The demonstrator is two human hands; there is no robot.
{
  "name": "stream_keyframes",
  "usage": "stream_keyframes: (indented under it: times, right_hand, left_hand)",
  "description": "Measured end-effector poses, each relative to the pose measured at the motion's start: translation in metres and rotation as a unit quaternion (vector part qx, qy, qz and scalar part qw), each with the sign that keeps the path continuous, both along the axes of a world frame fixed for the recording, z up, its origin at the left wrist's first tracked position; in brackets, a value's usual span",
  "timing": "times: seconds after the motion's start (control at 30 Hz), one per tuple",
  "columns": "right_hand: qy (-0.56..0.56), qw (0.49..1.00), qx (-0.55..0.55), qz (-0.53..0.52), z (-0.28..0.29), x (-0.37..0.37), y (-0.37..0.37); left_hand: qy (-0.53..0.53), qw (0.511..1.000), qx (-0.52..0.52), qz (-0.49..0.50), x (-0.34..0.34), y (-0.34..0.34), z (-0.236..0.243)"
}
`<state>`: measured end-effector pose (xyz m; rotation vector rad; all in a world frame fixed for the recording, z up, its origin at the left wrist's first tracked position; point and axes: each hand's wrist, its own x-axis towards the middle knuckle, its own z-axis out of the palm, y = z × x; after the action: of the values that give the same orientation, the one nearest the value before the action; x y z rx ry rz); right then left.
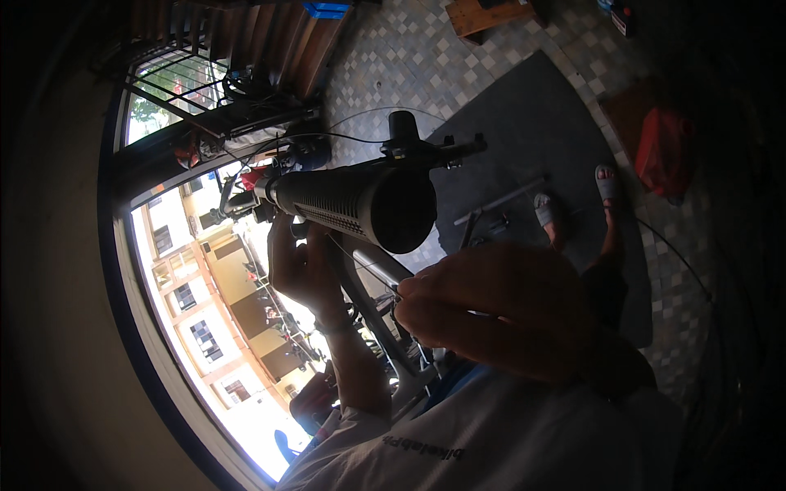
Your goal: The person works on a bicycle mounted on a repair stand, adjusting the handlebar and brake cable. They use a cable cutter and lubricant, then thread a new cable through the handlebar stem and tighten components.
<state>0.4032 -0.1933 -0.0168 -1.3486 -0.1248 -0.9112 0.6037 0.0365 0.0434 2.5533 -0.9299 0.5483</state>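
Note:
A black ribbed cylinder (397, 204), which looks like a handlebar grip, points toward me on a bicycle's handlebar, with black fittings and thin cables around it. My left hand (299, 266) is curled up beneath the inner end of the grip; what its fingers hold there is hidden in shadow. A thin cable (360, 268) runs diagonally from below the grip toward my right hand (491, 311), whose fingers are pinched on it in the foreground. Part of the bicycle frame (372, 311) shows behind the hands.
A dark mat (532, 123) lies on the checkered tile floor, with my sandalled feet (606, 184) on it. A red object (663, 151) is at right, a wooden stool (487, 16) at top. Windows (205, 340) at left show a building outside, with dark wooden slats above.

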Motion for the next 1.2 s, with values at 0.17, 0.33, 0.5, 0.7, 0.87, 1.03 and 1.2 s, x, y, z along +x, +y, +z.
stream_keyframes:
  times: [0.17, 0.33, 0.5, 0.7, 0.87, 1.03, 1.2]
  right_hand:
    - [-0.014, 0.999, -0.023, -0.048, -0.001, 0.003, 0.007]
    - [-0.022, 0.997, -0.034, -0.066, -0.004, 0.008, 0.010]
    - [-0.007, 1.000, -0.027, -0.013, -0.002, 0.011, 0.006]
    - [-0.012, 0.999, -0.012, -0.036, -0.004, 0.017, 0.011]
    - [-0.013, 0.999, -0.011, -0.046, -0.004, 0.021, 0.011]
    - [-0.021, 0.998, -0.012, -0.055, -0.007, 0.024, 0.009]
    - [-0.043, 0.996, -0.020, -0.072, -0.015, 0.031, 0.009]
  left_hand:
    - [-0.010, 1.000, -0.016, 0.008, -0.003, -0.005, -0.001]
    - [-0.051, 0.998, 0.014, 0.017, -0.005, -0.011, -0.002]
    - [-0.029, 0.999, -0.018, -0.019, -0.004, -0.007, -0.003]
    - [-0.002, 0.999, -0.042, 0.030, -0.007, -0.004, -0.004]
    - [-0.001, 0.998, -0.054, 0.041, -0.012, -0.012, -0.004]
    - [-0.012, 0.999, -0.044, 0.011, -0.006, -0.009, -0.003]
    - [-0.011, 0.999, -0.028, 0.018, -0.007, -0.017, 0.000]
